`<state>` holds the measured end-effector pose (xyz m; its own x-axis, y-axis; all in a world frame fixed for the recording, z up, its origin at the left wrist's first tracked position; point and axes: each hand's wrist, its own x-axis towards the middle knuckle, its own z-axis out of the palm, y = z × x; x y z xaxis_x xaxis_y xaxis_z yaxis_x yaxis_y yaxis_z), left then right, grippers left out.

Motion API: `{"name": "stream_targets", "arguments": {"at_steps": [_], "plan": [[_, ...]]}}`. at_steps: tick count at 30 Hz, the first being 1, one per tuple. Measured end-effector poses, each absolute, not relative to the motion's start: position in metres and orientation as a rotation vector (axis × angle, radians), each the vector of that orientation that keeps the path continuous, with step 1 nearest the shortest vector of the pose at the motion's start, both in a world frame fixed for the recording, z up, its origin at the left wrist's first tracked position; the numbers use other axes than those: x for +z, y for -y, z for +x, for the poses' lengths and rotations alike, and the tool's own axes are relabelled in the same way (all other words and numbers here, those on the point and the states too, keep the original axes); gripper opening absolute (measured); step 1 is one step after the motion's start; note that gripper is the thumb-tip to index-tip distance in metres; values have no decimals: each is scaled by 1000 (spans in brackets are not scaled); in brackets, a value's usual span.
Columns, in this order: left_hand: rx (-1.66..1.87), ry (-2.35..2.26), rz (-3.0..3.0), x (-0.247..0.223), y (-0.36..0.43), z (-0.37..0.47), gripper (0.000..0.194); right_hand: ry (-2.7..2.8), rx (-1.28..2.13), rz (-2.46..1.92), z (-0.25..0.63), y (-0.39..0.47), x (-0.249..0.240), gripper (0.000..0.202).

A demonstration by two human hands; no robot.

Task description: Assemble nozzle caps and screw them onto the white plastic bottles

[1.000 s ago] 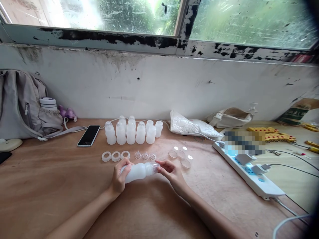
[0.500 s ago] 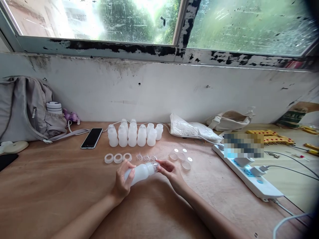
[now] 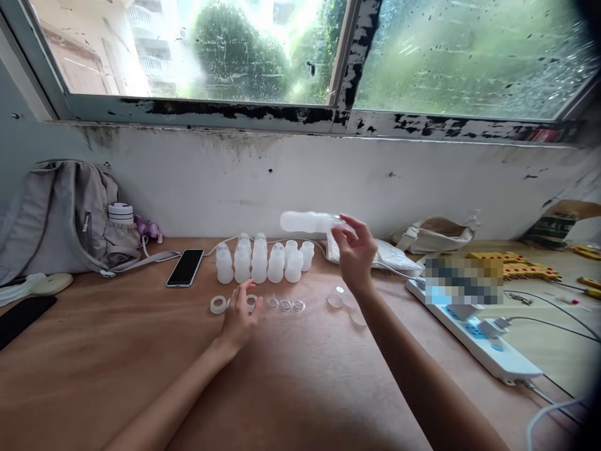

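A frosted white baby bottle [image 3: 305, 222] is raised above the table and lies almost level, its base to the left. My right hand [image 3: 355, 250] pinches it by the clear cap end, which the fingers partly cover. My left hand [image 3: 240, 316] is over the white rings, fingers apart and holding nothing. One white ring [image 3: 218, 305] shows to its left, and others are partly hidden behind it; I cannot tell whether the fingers touch them. Clear nipples [image 3: 285, 305] lie in a row to the right. Behind them stand several frosted bottles [image 3: 260, 260], some with clear caps.
Clear discs [image 3: 335, 301] lie right of the nipples, partly behind my right arm. A phone [image 3: 185, 268] and a grey backpack [image 3: 70, 216] are at the left. A white power strip [image 3: 483, 341] with cables runs along the right, near a white plastic packet [image 3: 394, 257].
The bottle has gone from both hands to my right hand alone and been lifted up and away. My left hand has let go and moved over the rings. The view has tilted up slightly.
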<state>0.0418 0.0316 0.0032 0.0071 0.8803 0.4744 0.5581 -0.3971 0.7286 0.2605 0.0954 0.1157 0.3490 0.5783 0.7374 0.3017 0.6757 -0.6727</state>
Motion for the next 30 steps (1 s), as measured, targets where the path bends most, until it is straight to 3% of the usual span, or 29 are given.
{"name": "stream_targets", "arguments": {"at_steps": [4,11,23,30], "plan": [[971,-1670,2354,15,-41,25,25,1456,11,-966,243,-137,120,25],[465,-1821,2441,23,-43,9,29,1906,108,-1374,214,-185,104,30],[566,-1777,2473,-4,-47,12,45,2195,266,-1450,203,-199,99,27],[685,-1735,2503,-10,-48,13,31,2124,161,-1370,214,-188,96,39]]}}
